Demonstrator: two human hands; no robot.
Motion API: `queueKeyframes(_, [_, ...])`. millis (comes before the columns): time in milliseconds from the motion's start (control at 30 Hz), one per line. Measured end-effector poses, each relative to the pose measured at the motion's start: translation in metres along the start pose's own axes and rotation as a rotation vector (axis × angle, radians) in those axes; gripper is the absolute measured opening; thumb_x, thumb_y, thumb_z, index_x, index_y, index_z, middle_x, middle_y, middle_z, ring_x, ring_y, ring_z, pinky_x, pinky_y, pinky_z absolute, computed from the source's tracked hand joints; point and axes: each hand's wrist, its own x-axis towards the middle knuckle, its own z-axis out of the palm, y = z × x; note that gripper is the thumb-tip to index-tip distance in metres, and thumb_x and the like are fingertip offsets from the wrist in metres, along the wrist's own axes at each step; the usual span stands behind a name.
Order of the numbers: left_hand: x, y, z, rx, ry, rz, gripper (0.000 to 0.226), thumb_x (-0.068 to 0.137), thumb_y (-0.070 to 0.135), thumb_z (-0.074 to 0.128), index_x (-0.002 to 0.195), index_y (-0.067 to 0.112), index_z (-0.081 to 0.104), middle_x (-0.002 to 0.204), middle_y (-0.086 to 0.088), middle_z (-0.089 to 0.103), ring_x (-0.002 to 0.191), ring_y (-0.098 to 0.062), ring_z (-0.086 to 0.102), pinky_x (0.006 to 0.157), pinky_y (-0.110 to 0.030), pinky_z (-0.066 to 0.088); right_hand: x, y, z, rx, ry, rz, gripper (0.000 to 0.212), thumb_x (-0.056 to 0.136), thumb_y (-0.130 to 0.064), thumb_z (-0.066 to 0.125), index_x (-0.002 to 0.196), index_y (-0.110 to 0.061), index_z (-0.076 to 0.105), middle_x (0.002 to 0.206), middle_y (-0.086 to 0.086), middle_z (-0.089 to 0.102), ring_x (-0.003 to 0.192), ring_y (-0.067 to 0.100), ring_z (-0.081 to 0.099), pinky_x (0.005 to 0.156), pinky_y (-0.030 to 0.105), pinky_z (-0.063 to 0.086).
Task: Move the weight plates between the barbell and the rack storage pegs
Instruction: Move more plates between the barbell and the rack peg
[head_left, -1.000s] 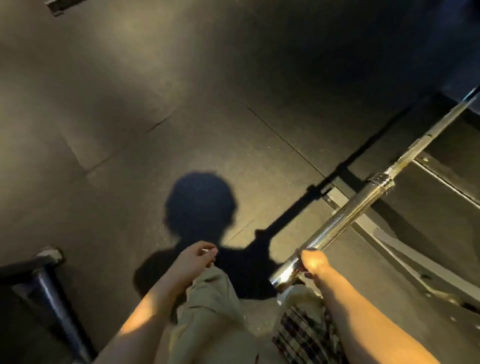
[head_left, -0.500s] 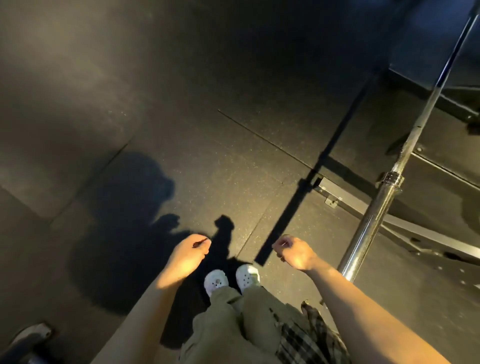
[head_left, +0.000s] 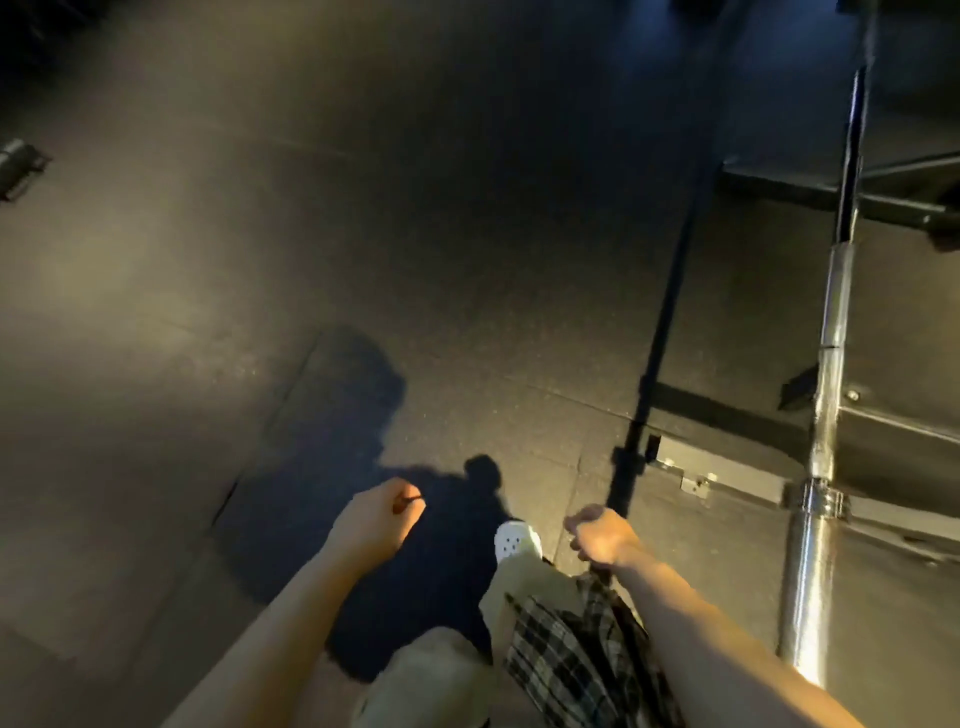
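Barbell (head_left: 826, 415) — apart, right of right hand (head_left: 602, 535).

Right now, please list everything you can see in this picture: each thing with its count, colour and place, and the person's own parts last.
barbell: one, silver sleeve with a dark shaft, right side, running from the near edge up to the top; no plates on the visible sleeve.
rack base: one, dark metal bars with bolted plates, on the floor at right, under the barbell.
floor: dark rubber tiles, across the whole view, with the person's shadow in the middle.
metal part: one, dark, at the left edge; too blurred to identify.
shoe: one visible, white with holes, low centre.
trousers: khaki, bottom centre.
shirt: plaid, black and white, bottom centre right.
left hand: loosely curled, holds nothing.
right hand: loosely curled, holds nothing, apart from the barbell.
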Motion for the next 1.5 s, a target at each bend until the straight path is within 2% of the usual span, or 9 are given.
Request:
queueKeyframes(133, [0.079,0.066,-0.054,0.112,0.032,0.184,0.009,0.095,0.029,0.053,0.094,0.026,0.062,0.089,-0.002,0.068,0.079,-0.017,0.058,0.081,-0.032,0.049,0.017,-0.096,-0.056,-0.218,-0.005,-0.123,0.033,0.096,-0.034,0.052,0.12,-0.012,0.057,0.118,0.01,0.062,0.105,0.024,0.058,0.09,0.034,0.045])
queueKeyframes(300, [0.177,0.142,-0.109,0.063,0.073,0.261,0.02,0.096,0.032,0.051,0.108,0.023,0.065,0.098,0.0,0.07,0.091,-0.02,0.064,0.075,-0.033,0.049,0.061,-0.189,-0.13,-0.206,0.054,-0.177,0.031,0.094,-0.035,0.052,0.117,-0.015,0.062,0.115,0.011,0.065,0.104,0.026,0.061,0.092,0.036,0.047])
queueKeyframes(467, [0.314,0.189,-0.159,-0.087,-0.004,0.264,0.019,0.094,0.035,0.055,0.108,0.027,0.064,0.097,0.004,0.069,0.089,-0.015,0.065,0.08,-0.033,0.052,0.133,-0.262,-0.204,-0.125,0.125,-0.106,0.008,0.095,-0.032,0.054,0.095,-0.028,0.061,0.105,0.005,0.065,0.101,0.021,0.062,0.09,0.036,0.051])
queueKeyframes(633, [0.447,0.257,-0.241,0.054,-0.087,0.273,0.022,0.096,0.034,0.052,0.11,0.021,0.062,0.104,-0.002,0.066,0.088,-0.017,0.058,0.075,-0.03,0.047,0.165,-0.343,-0.274,-0.201,0.106,0.041,0.026,0.098,-0.032,0.047,0.115,-0.015,0.057,0.116,0.006,0.059,0.108,0.02,0.056,0.09,0.031,0.044])
queueKeyframes(833, [0.548,0.394,-0.314,0.06,-0.137,0.443,0.025,0.097,0.032,0.052,0.117,0.02,0.061,0.111,0.001,0.064,0.103,-0.017,0.059,0.087,-0.029,0.046,0.202,-0.463,-0.37,0.144,0.309,-0.001,0.022,0.098,-0.027,0.05,0.116,-0.018,0.058,0.103,0.003,0.064,0.095,0.016,0.062,0.089,0.033,0.049])
queueKeyframes(967, [0.602,0.476,-0.322,0.044,-0.217,0.518,0.026,0.096,0.032,0.054,0.119,0.022,0.06,0.113,0.003,0.063,0.102,-0.011,0.058,0.087,-0.025,0.046,0.258,-0.529,-0.439,0.051,0.353,-0.093,0.024,0.095,-0.036,0.052,0.113,-0.023,0.06,0.108,-0.004,0.062,0.097,0.011,0.058,0.083,0.028,0.046])
queueKeyframes(1133, [0.699,0.573,-0.345,0.057,-0.233,0.485,0.022,0.095,0.035,0.053,0.114,0.026,0.061,0.099,0.008,0.062,0.091,-0.009,0.058,0.075,-0.024,0.045,0.337,-0.597,-0.543,0.156,0.328,-0.151,0.02,0.094,-0.036,0.054,0.11,-0.026,0.06,0.104,-0.005,0.061,0.094,0.01,0.058,0.079,0.027,0.047])
queueKeyframes(1300, [0.799,0.698,-0.384,-0.006,-0.203,0.396,0.024,0.096,0.036,0.053,0.115,0.024,0.06,0.107,0.004,0.063,0.097,-0.012,0.06,0.086,-0.03,0.05,0.407,-0.647,-0.667,0.217,0.299,-0.096,0.017,0.095,-0.033,0.054,0.109,-0.025,0.059,0.096,-0.006,0.063,0.089,0.007,0.06,0.08,0.026,0.049])
queueKeyframes(1500, [0.884,0.823,-0.432,-0.057,-0.234,0.455,0.02,0.096,0.035,0.052,0.114,0.028,0.057,0.105,0.006,0.061,0.097,-0.01,0.059,0.081,-0.026,0.047,0.47,-0.722,-0.804,0.294,0.374,-0.075,0.01,0.094,-0.034,0.055,0.101,-0.027,0.059,0.093,-0.005,0.064,0.085,0.007,0.062,0.078,0.027,0.051])
